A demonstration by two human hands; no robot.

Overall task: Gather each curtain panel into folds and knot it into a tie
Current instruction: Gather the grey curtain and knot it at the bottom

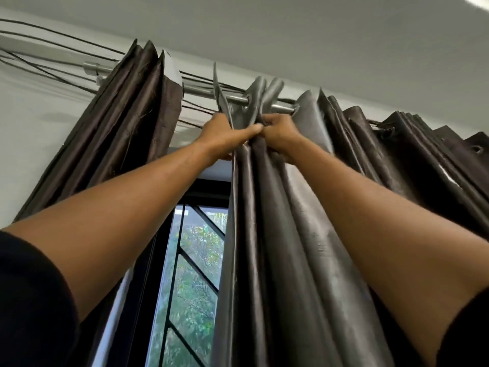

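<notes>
Closest to me, low in the corners, I see the left sleeve and the right sleeve, both black. Bare arms reach up and away from them and meet in the middle. The left hand grips the folds of the dark curtain panel near its top, with the thumb laid across the front. The right hand is touching the left one, and its fingers are curled tight into the same folds. The panel hangs down between the arms in long shiny folds, and more of it spreads off to the right. Just above the hands is the silver rod that the panel hangs on. Farther left on the rod, a second curtain panel is bunched up. Between the two panels I see the window with black bars and green leaves outside. Thin black cables run along the white wall under the ceiling.
</notes>
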